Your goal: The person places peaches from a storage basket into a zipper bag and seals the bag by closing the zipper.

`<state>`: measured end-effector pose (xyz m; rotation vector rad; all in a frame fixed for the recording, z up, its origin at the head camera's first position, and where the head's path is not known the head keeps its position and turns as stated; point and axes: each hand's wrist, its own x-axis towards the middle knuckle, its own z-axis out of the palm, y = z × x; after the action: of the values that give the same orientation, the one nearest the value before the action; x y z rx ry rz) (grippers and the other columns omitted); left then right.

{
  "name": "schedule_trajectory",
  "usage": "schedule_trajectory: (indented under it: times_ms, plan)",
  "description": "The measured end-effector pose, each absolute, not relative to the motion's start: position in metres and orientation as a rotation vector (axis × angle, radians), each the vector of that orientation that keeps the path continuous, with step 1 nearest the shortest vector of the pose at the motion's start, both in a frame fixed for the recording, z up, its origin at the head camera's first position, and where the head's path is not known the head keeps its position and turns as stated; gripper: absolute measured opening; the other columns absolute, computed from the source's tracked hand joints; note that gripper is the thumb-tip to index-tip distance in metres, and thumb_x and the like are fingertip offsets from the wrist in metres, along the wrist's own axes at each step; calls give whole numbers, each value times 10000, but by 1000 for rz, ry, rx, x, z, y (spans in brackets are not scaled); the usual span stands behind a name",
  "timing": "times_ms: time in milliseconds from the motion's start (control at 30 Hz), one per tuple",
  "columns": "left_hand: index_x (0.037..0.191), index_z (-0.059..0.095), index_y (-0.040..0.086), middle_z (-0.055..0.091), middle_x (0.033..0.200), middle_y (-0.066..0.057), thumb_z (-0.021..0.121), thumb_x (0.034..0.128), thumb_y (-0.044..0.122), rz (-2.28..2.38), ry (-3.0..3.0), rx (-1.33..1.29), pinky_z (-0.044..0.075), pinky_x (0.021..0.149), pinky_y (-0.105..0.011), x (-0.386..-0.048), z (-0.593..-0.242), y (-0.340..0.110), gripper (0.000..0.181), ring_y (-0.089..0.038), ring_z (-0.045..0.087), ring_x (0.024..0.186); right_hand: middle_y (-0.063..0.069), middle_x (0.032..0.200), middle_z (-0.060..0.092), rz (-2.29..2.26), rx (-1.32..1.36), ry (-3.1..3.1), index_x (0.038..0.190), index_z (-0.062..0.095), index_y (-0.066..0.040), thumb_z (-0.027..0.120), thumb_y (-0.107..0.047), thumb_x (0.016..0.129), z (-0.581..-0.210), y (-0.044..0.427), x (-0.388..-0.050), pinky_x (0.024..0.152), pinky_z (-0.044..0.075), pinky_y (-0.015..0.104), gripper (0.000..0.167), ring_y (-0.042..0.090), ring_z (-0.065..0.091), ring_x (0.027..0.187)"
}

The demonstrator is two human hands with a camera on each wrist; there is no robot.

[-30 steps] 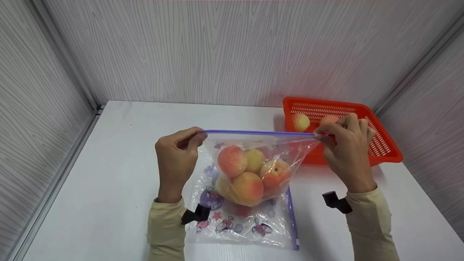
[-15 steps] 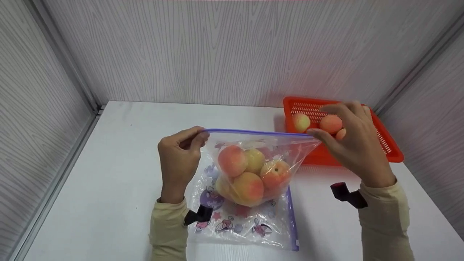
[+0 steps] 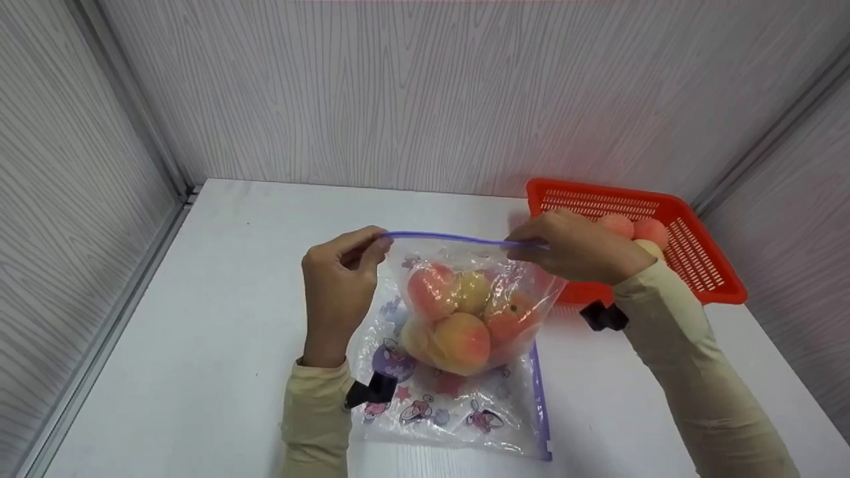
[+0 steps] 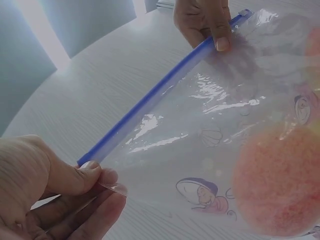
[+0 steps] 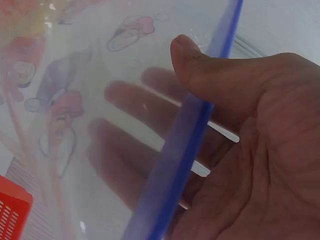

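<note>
A clear zip bag (image 3: 441, 247) with a blue zip strip holds several peaches (image 3: 461, 340) and stands mid-table. At the left end of the strip my left hand (image 3: 340, 289) pinches the bag between thumb and fingers; the left wrist view shows this grip close up. My right hand (image 3: 574, 245) holds the strip towards its right end. In the right wrist view the right thumb (image 5: 202, 67) lies on the near side of the zip strip (image 5: 185, 145), with the other fingers behind the see-through film. A blue slider (image 4: 244, 13) sits at the strip's far end in the left wrist view.
Another printed zip bag (image 3: 458, 428) lies flat beneath the filled one, its blue strip along the right side. A red basket (image 3: 720, 289) with several peaches (image 3: 649, 232) stands at the back right, partly behind my right arm. Pale panels surround the white table (image 3: 186, 318).
My right hand let go of the strip's right end, spread its fingers, then moved left and took hold of the strip further in. The left hand keeps its pinch. The view shifted slightly.
</note>
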<state>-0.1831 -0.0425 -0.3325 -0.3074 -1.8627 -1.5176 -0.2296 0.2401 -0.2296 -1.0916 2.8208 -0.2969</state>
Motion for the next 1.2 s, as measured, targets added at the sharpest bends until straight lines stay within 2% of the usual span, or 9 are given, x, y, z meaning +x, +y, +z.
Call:
schedule_trajectory:
  times_ms: [167,267,400,500,700,933,1100,1200]
  plan:
    - [1020,785,-3,764,889,-70,732,925,41,-1540,-1891,-274,588,715,-240,-184,-332,-45,117,-143,718,762,79,915,745,-450,-1114,2806,1109,780,-49,724,-88,939,-236,239,-238,757,627,404,182,229,676,761]
    - [1127,759,-5,764,1020,-91,707,947,55,-1565,-1910,-247,601,782,-256,-183,-331,-47,197,-175,742,863,84,919,739,-533,-1098,2838,1108,775,-37,702,-77,954,-233,237,-240,748,625,402,175,225,672,769]
    - [1290,678,8,713,1222,-102,671,974,77,-1562,-1934,-214,578,887,-267,-183,-329,-47,324,-191,724,1025,97,1025,742,-628,-1069,2899,1200,741,-30,637,-36,975,-219,234,-244,762,623,420,248,236,688,811]
    - [1338,645,17,678,1296,-94,657,985,101,-1537,-1955,-198,554,946,-281,-184,-329,-46,363,-197,691,1116,101,1019,729,-748,-972,2946,1203,740,-38,577,-18,985,-207,232,-251,728,614,367,273,249,675,801]
    - [1307,671,29,664,1319,-98,668,985,136,-1415,-2104,-182,551,978,-387,-180,-336,-37,339,-246,674,1155,160,917,737,-1045,-672,2911,1054,769,15,554,-50,994,-202,213,-275,623,602,263,232,244,698,756]
    - [1299,686,53,677,1290,-122,669,976,156,-1347,-2220,-218,548,983,-442,-176,-333,-22,338,-295,679,1133,169,874,744,-1203,-418,2872,1055,768,24,587,-98,992,-212,155,-309,568,591,242,227,194,713,664]
    - [1301,681,39,693,1258,-129,660,987,179,-1366,-2234,-202,542,979,-479,-175,-331,-23,345,-307,680,1125,136,731,688,-1706,-208,2606,949,748,57,587,-28,958,-225,118,-332,508,574,266,183,152,627,508]
    - [1308,680,50,696,1249,-139,664,983,161,-1414,-2238,-171,540,980,-488,-173,-331,-22,344,-312,680,1122,106,736,665,-2040,-54,2328,968,724,47,598,-25,974,-247,114,-347,510,572,268,146,157,630,517]
